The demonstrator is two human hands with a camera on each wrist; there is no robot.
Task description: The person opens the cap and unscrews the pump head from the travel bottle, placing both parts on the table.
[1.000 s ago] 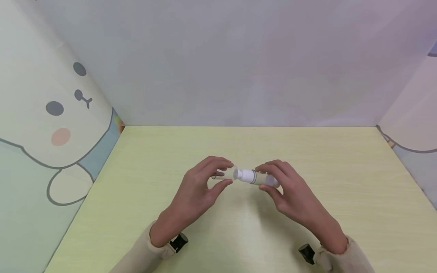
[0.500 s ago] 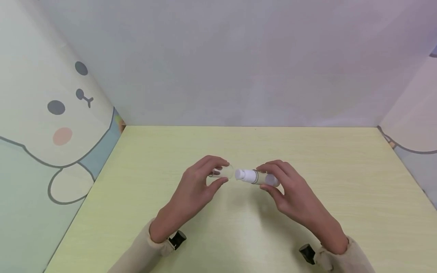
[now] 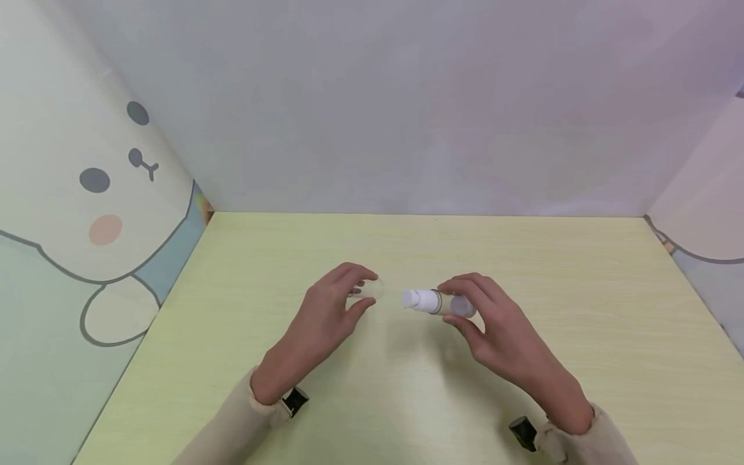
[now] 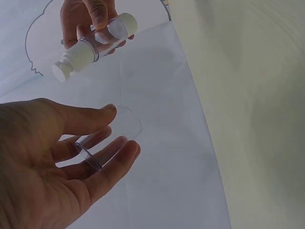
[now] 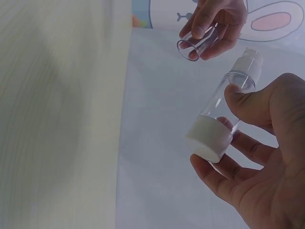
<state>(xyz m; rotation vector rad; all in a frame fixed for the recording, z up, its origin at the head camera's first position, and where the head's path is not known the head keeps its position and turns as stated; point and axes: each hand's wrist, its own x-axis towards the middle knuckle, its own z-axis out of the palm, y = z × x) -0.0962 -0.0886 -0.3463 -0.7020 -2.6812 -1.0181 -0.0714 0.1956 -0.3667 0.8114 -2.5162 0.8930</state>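
My left hand (image 3: 322, 313) pinches a clear cylindrical cap (image 4: 121, 131) between thumb and fingers, its round rim facing the other hand. Opposite it, my right hand (image 3: 500, 320) grips a clear pump bottle (image 5: 220, 102) around its body. That bottle has a white pump head (image 3: 420, 299) pointing left and a white base (image 5: 209, 138). It lies nearly level and tilted slightly, above the tabletop. A gap separates the cap from the pump head. In the right wrist view, the bottle's transparent body looks hollow, with a thin ring below the pump head.
Beneath both hands is a pale wood-grain table (image 3: 290, 245). A plain grey-white wall panel (image 3: 430, 110) stands along its back edge. Side panels carry cartoon animal prints, with a bear-like face (image 3: 116, 194) at left. Dark camera mounts (image 3: 523, 433) sit at the wrists.
My left hand has drawn leftward with the clear cap, off the pump head, which now shows uncovered. The right hand and bottle have stayed almost still.
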